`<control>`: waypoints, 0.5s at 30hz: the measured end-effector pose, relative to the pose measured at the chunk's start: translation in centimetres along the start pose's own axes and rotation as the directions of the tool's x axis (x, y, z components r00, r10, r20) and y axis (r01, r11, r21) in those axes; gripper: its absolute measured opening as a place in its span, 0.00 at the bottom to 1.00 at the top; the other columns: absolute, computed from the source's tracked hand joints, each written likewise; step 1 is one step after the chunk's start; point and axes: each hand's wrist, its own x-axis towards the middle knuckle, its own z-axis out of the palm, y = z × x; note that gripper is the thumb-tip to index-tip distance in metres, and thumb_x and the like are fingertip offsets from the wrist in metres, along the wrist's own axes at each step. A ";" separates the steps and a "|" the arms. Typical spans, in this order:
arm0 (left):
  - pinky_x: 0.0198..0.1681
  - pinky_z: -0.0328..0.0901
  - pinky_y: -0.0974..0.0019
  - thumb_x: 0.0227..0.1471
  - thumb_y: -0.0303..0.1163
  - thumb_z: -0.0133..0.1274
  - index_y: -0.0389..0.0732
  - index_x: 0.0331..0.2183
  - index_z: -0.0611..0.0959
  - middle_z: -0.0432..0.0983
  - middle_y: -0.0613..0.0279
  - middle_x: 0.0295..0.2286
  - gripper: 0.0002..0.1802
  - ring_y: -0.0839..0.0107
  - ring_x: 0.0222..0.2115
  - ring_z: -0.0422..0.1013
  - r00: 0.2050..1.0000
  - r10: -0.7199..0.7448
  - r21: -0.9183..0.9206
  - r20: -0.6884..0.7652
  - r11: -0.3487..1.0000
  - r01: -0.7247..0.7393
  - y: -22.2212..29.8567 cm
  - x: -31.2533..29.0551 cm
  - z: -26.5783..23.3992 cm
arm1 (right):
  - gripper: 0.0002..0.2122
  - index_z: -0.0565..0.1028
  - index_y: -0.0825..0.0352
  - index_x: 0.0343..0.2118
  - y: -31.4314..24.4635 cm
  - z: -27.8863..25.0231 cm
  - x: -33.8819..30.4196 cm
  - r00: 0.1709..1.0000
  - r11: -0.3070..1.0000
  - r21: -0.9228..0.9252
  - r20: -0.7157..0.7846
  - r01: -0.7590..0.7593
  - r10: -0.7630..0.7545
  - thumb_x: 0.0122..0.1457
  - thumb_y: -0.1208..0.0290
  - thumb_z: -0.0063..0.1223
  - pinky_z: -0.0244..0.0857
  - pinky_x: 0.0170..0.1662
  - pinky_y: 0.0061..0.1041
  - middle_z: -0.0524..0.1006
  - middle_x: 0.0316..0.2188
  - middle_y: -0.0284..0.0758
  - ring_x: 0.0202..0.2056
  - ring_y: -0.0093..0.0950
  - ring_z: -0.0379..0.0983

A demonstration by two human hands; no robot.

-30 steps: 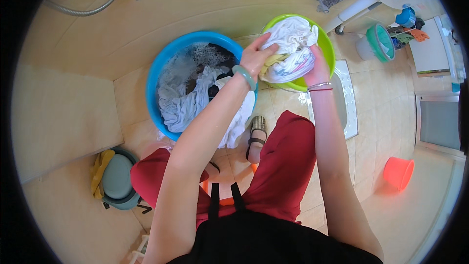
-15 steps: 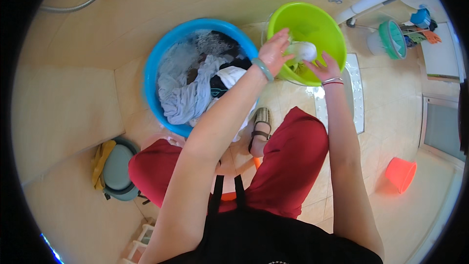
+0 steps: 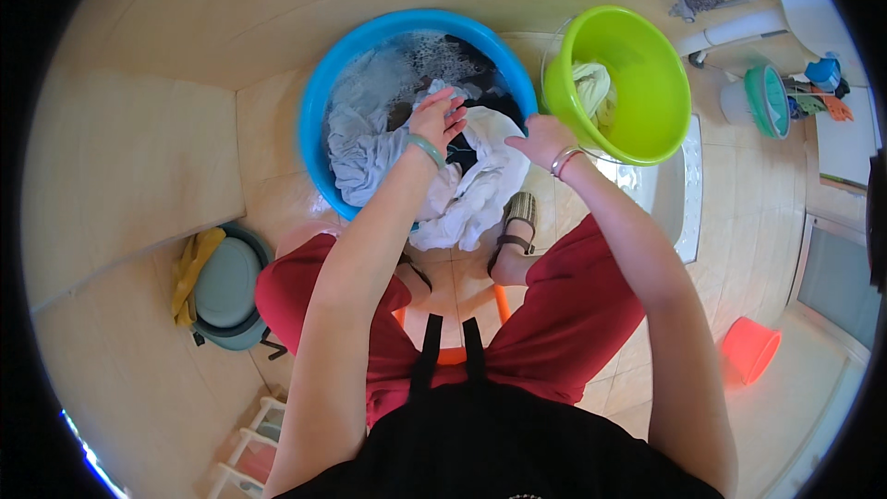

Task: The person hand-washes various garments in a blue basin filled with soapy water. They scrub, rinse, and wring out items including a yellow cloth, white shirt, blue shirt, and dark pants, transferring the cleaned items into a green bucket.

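From here I'm seeing both hands at the blue tub (image 3: 312, 143). The left hand (image 3: 439, 120) is hovering over the laundry, fingers loosely spread and slightly curled, with nothing visibly gripped. The right hand (image 3: 547, 140) is sitting by the tub's right rim, thumb apart from half-bent fingers — whether it's touching anything, I'm not able to tell. The white cloth (image 3: 497, 162) is draping over the near-right rim, its long axis curving from inside the tub toward the wearer, lower end pointing down-left. Grey-blue cloth (image 3: 356, 143) is lying left; pale cloth (image 3: 593, 91) is resting inside the green bucket (image 3: 647, 83).
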 end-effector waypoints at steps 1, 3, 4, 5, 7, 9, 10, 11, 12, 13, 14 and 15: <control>0.41 0.69 0.60 0.56 0.26 0.48 0.42 0.50 0.74 0.77 0.58 0.40 0.18 0.65 0.39 0.74 1.000 -0.009 -0.003 0.005 1.000 0.009 0.0 -0.1 -1.0 | 0.24 0.78 0.67 0.41 -0.6 0.9 0.0 0.999 0.989 -0.141 -0.031 -0.046 0.042 0.52 0.48 0.58 0.71 0.44 0.36 0.79 0.39 0.46 0.40 0.42 0.77; 0.41 0.69 0.60 0.56 0.27 0.48 0.42 0.50 0.75 0.77 0.58 0.40 0.18 0.65 0.38 0.74 0.999 -0.028 -0.005 0.026 1.000 0.028 -0.2 -0.4 -2.4 | 0.24 0.78 0.66 0.40 -1.1 2.6 0.3 0.993 0.985 -0.128 -0.004 -0.119 0.120 0.52 0.47 0.58 0.70 0.47 0.37 0.78 0.41 0.46 0.43 0.43 0.76; 0.41 0.69 0.60 0.57 0.27 0.48 0.42 0.49 0.75 0.77 0.58 0.40 0.17 0.65 0.38 0.74 0.998 -0.037 -0.004 0.041 0.999 0.037 -0.5 -0.5 -2.9 | 0.23 0.78 0.66 0.39 -1.2 3.2 0.3 0.990 0.981 -0.139 0.006 -0.137 0.139 0.52 0.48 0.57 0.70 0.47 0.38 0.78 0.41 0.47 0.43 0.43 0.76; 0.41 0.69 0.60 0.57 0.28 0.48 0.42 0.49 0.75 0.77 0.58 0.41 0.17 0.66 0.38 0.73 0.997 -0.046 -0.003 0.057 0.999 0.046 -0.7 -0.7 -3.3 | 0.22 0.78 0.66 0.38 -1.2 3.9 0.4 0.987 0.976 -0.151 0.014 -0.155 0.159 0.53 0.49 0.56 0.70 0.48 0.38 0.78 0.41 0.47 0.43 0.44 0.76; 0.41 0.69 0.61 0.58 0.30 0.48 0.43 0.50 0.75 0.77 0.59 0.41 0.17 0.67 0.38 0.73 0.993 -0.070 0.033 0.100 0.997 0.067 -1.4 -1.1 -3.7 | 0.20 0.78 0.67 0.38 -0.3 5.6 1.2 0.986 0.983 -0.086 -0.046 -0.164 0.160 0.55 0.51 0.53 0.70 0.47 0.39 0.78 0.40 0.47 0.42 0.45 0.76; 0.41 0.69 0.62 0.58 0.31 0.48 0.43 0.50 0.75 0.77 0.60 0.41 0.17 0.67 0.38 0.73 0.988 -0.087 0.071 0.131 0.994 0.078 -2.1 -1.4 -4.3 | 0.19 0.78 0.67 0.37 0.3 5.9 1.8 0.987 0.992 0.009 -0.102 -0.127 0.128 0.56 0.54 0.50 0.70 0.47 0.39 0.78 0.40 0.48 0.41 0.46 0.76; 0.40 0.68 0.64 0.58 0.32 0.48 0.45 0.49 0.77 0.77 0.63 0.41 0.16 0.70 0.38 0.73 0.989 -0.090 0.118 0.121 0.990 0.076 -2.2 -1.6 -4.7 | 0.18 0.78 0.68 0.37 0.4 5.6 1.9 0.987 0.993 0.069 -0.130 -0.091 0.099 0.56 0.55 0.49 0.70 0.47 0.39 0.78 0.39 0.48 0.40 0.47 0.76; 0.40 0.68 0.64 0.58 0.33 0.49 0.46 0.48 0.77 0.77 0.64 0.41 0.15 0.71 0.39 0.72 0.991 -0.078 0.185 0.108 0.981 0.057 -2.5 -1.7 -5.1 | 0.17 0.77 0.68 0.36 0.3 5.4 2.0 0.984 0.990 0.128 -0.160 -0.053 0.073 0.57 0.57 0.47 0.69 0.47 0.39 0.78 0.39 0.48 0.40 0.48 0.76; 0.41 0.67 0.65 0.58 0.33 0.49 0.47 0.48 0.78 0.77 0.66 0.41 0.15 0.73 0.39 0.72 0.994 -0.060 0.249 0.090 0.968 0.036 -2.7 -1.6 -6.1 | 0.17 0.76 0.70 0.34 -0.7 4.6 1.5 0.992 0.926 0.373 -0.082 -0.057 0.094 0.58 0.59 0.47 0.72 0.40 0.41 0.80 0.34 0.46 0.34 0.44 0.78; 0.41 0.67 0.65 0.58 0.34 0.49 0.48 0.47 0.78 0.77 0.67 0.41 0.15 0.74 0.40 0.71 0.996 -0.041 0.313 0.076 0.950 0.015 -2.9 -1.6 -6.8 | 0.16 0.76 0.71 0.35 -2.3 3.5 0.6 0.993 0.815 0.577 -0.063 -0.050 0.105 0.58 0.60 0.47 0.73 0.37 0.40 0.79 0.32 0.45 0.32 0.41 0.78; 0.44 0.64 0.65 0.59 0.41 0.49 0.51 0.48 0.79 0.76 0.69 0.42 0.16 0.75 0.41 0.70 0.999 -0.021 0.463 0.046 0.886 -0.003 -3.0 -1.9 -7.1 | 0.16 0.75 0.71 0.35 -4.1 2.2 -0.7 0.993 0.660 0.750 -0.041 -0.044 0.113 0.59 0.60 0.46 0.74 0.35 0.40 0.79 0.31 0.43 0.30 0.39 0.78; 0.47 0.63 0.65 0.59 0.44 0.48 0.50 0.49 0.78 0.75 0.68 0.43 0.18 0.74 0.43 0.69 0.999 -0.021 0.479 0.044 0.878 -0.003 -3.0 -2.5 -7.2 | 0.15 0.75 0.71 0.36 -5.5 1.0 -1.8 0.993 0.466 0.884 -0.015 -0.041 0.116 0.59 0.61 0.46 0.74 0.32 0.39 0.79 0.29 0.42 0.29 0.36 0.78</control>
